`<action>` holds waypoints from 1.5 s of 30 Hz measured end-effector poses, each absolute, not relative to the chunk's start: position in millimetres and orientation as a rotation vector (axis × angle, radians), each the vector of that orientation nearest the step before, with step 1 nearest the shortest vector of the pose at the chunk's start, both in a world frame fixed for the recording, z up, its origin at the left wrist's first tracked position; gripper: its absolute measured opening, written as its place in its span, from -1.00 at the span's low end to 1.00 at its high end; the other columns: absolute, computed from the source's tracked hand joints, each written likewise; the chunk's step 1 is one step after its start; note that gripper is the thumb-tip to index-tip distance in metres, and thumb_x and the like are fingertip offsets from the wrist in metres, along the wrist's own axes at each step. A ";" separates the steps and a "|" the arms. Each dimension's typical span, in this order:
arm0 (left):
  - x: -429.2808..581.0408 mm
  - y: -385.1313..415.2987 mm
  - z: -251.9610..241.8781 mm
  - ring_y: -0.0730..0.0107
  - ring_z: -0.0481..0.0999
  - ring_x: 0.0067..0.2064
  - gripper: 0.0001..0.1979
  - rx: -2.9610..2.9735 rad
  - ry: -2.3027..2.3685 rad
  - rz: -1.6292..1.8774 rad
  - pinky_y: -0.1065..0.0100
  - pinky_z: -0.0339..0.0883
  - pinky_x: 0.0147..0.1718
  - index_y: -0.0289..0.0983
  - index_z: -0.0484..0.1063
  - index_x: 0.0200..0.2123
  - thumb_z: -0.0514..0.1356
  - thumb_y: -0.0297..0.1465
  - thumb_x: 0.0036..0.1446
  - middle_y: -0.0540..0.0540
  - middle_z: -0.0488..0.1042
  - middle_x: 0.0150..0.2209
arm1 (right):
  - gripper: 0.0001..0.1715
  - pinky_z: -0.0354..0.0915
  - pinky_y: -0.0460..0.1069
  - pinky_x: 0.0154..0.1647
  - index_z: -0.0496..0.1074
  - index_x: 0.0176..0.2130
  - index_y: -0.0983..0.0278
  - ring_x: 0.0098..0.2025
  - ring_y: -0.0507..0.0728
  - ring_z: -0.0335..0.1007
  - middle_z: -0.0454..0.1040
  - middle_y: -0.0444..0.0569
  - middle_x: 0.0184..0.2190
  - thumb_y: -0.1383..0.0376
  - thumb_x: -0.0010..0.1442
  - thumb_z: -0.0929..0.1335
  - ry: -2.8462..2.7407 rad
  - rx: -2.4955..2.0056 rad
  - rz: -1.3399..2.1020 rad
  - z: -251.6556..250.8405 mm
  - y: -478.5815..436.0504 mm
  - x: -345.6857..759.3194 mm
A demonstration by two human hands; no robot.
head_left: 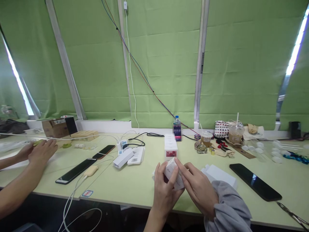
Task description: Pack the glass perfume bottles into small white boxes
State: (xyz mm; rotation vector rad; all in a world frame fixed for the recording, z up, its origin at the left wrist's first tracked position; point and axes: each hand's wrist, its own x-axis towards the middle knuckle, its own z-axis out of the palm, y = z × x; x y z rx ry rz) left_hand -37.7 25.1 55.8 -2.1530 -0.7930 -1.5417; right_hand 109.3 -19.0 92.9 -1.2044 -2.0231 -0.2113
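Note:
A small white carton (177, 182) with printed text and a dark red patch is held above the table's front edge. My left hand (164, 187) wraps round it from the left, thumb across its face. My right hand (196, 185), in a grey sleeve, has its fingertips pressed against the carton's top edge; whether they grip it or only push on it is hard to see. Just behind stands a row of similar white boxes (171, 143), the front one bearing a red picture. White packaging (219, 175) lies beneath and beside my right wrist.
At the left, a co-worker's hands (43, 151) handle something small. Phones (254, 181) lie at right and left, with scissors (293, 214) at the right edge. A bottle (177, 129), drink cups (236, 132) and cables (136, 140) stand or lie towards the back. A white cord hangs over the front edge.

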 end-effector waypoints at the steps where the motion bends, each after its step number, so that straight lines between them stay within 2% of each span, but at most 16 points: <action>1: -37.9 25.0 55.6 0.06 0.29 0.11 -0.46 -2.177 -0.813 -1.541 -0.07 0.34 -0.01 -0.14 0.18 0.12 0.23 -0.43 0.07 -0.24 0.16 0.06 | -0.38 0.43 0.06 -0.25 -0.09 0.34 0.13 -0.23 0.16 0.40 0.34 0.01 -0.27 0.34 0.34 0.08 -2.021 -1.204 -0.193 93.6 -18.6 109.4; 10: -38.2 29.4 50.0 0.09 0.36 0.05 -0.35 -2.258 -0.912 -1.588 0.09 0.42 -0.11 -0.10 0.12 0.17 0.24 -0.46 0.00 -0.22 0.19 0.04 | -0.42 0.47 0.07 -0.25 0.06 0.30 0.07 -0.22 0.20 0.44 0.41 0.04 -0.27 0.33 0.34 0.11 -2.007 -1.132 -0.120 97.0 -18.2 112.7; 17: -39.7 26.2 55.6 0.20 0.41 -0.02 -0.36 -2.365 -1.048 -1.757 0.25 0.47 -0.22 -0.11 0.12 0.17 0.27 -0.37 0.04 -0.19 0.21 0.00 | -0.50 0.38 -0.01 -0.12 0.15 0.27 0.11 -0.14 0.11 0.39 0.36 -0.01 -0.18 0.24 0.37 0.13 -2.003 -0.969 0.262 99.3 -15.3 125.6; 21: -39.2 25.2 58.1 0.21 0.41 -0.01 -0.37 -2.350 -1.059 -1.750 0.28 0.47 -0.21 -0.13 0.14 0.17 0.28 -0.34 0.04 -0.19 0.22 -0.02 | -0.54 0.34 -0.05 -0.10 0.24 0.22 0.13 -0.14 0.08 0.39 0.39 -0.04 -0.20 0.19 0.37 0.16 -1.995 -0.932 0.339 99.9 -11.7 133.3; 28: -38.5 25.6 57.4 0.18 0.38 0.00 -0.38 -2.337 -1.044 -1.707 0.23 0.46 -0.18 -0.14 0.13 0.18 0.27 -0.31 0.06 -0.21 0.21 -0.01 | -0.51 0.38 -0.10 -0.21 0.29 0.19 0.16 -0.23 0.06 0.43 0.44 -0.03 -0.26 0.11 0.37 0.14 -1.989 -0.887 0.138 96.2 -8.0 131.4; 36: -40.2 24.9 54.9 0.16 0.37 0.02 -0.38 -2.370 -1.080 -1.702 0.21 0.45 -0.17 -0.14 0.13 0.17 0.27 -0.32 0.06 -0.22 0.20 0.01 | -0.51 0.42 -0.07 -0.26 0.24 0.22 0.19 -0.28 0.08 0.45 0.47 -0.01 -0.32 0.15 0.38 0.11 -2.015 -0.862 -0.261 90.8 -6.2 127.8; 45: -41.0 25.5 53.0 0.18 0.40 -0.02 -0.44 -2.356 -1.080 -1.704 0.23 0.47 -0.20 -0.11 0.19 0.13 0.27 -0.32 0.05 -0.19 0.20 0.00 | -0.50 0.43 -0.06 -0.30 0.16 0.26 0.21 -0.30 0.09 0.43 0.46 0.00 -0.33 0.20 0.39 0.11 -2.061 -0.840 -0.318 91.6 -6.4 127.8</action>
